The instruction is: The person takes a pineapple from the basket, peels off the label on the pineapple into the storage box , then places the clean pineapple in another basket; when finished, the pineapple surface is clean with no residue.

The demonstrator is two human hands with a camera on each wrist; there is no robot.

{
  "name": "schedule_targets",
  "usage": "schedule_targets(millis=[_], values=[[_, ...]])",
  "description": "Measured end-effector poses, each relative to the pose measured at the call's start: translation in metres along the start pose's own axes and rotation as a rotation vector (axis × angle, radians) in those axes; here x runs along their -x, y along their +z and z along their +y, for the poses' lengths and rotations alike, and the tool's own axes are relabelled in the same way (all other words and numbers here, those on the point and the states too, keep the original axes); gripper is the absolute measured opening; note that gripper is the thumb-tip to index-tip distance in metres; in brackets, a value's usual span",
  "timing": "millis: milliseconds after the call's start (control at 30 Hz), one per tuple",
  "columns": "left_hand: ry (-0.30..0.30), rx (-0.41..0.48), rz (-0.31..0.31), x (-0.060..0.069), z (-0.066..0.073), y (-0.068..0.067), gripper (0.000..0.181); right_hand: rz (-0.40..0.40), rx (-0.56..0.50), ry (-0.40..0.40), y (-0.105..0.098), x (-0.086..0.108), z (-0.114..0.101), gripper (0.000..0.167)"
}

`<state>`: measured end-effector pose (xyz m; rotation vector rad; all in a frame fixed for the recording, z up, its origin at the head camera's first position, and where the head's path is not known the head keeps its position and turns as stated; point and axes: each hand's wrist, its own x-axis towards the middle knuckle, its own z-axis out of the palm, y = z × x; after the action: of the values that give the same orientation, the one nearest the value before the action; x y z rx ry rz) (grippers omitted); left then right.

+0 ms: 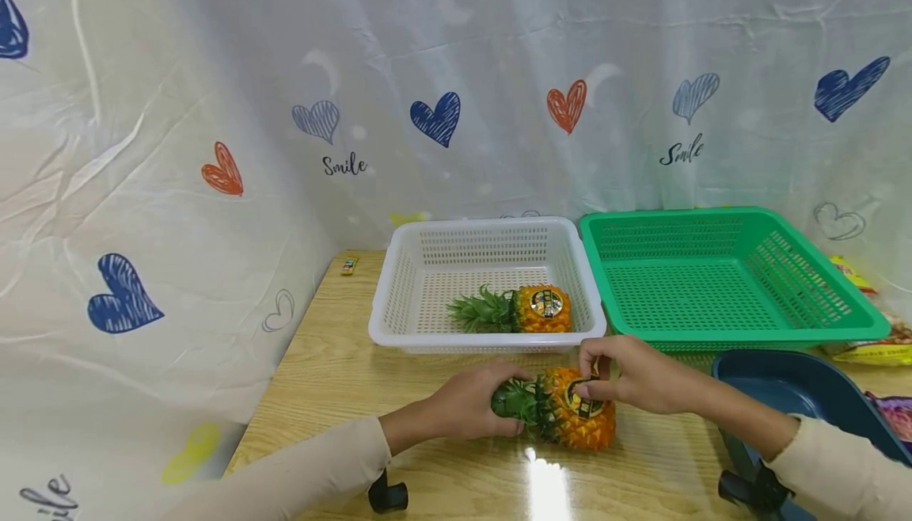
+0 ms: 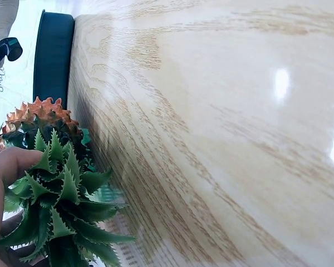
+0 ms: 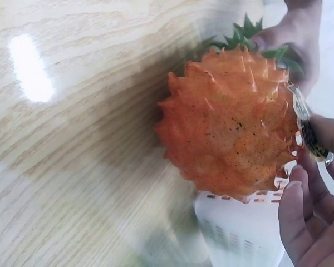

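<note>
A small orange pineapple [image 1: 580, 418] with green leaves lies on its side above the wooden table, in front of the white basket. My left hand [image 1: 473, 401] grips it by the leafy crown [image 2: 61, 206]. A round black-and-gold sticker [image 1: 583, 396] is on the side of the fruit. My right hand [image 1: 634, 374] has thumb and curled fingers at this sticker, pinching its edge; the right wrist view shows the sticker [image 3: 309, 130] edge-on under a digit. Inside the white basket [image 1: 381, 283] lies a second pineapple [image 1: 534, 311] with a similar sticker.
Beside the white basket stands a green basket [image 1: 720, 335]. A dark blue bin [image 1: 777, 378] is at the right, under my right forearm. Coloured packets [image 1: 879, 351] lie at the far right. A small yellow packet [image 1: 349, 266] sits at the table's back left corner.
</note>
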<state>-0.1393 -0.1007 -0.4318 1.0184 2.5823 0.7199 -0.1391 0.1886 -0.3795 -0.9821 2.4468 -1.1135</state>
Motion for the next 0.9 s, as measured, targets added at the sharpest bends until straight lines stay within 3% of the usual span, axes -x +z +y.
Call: schedule_targets(millis=[267,633,900], values=[[-0.017,0.011,-0.005,-0.0004,-0.0016,0.0013,0.062,-0.017,-0.044,-0.049,-0.0026,-0.0011,-0.0012,0.018],[-0.021,0.032,-0.012,-0.0007,-0.0016,0.0016,0.063,-0.012,-0.103,-0.026,-0.0070,0.0026,0.0010,0.015],[-0.032,0.044,-0.028,0.0001,-0.0043,0.0006,0.064,-0.022,-0.128,-0.046,-0.0101,0.0068,0.0064,0.002]])
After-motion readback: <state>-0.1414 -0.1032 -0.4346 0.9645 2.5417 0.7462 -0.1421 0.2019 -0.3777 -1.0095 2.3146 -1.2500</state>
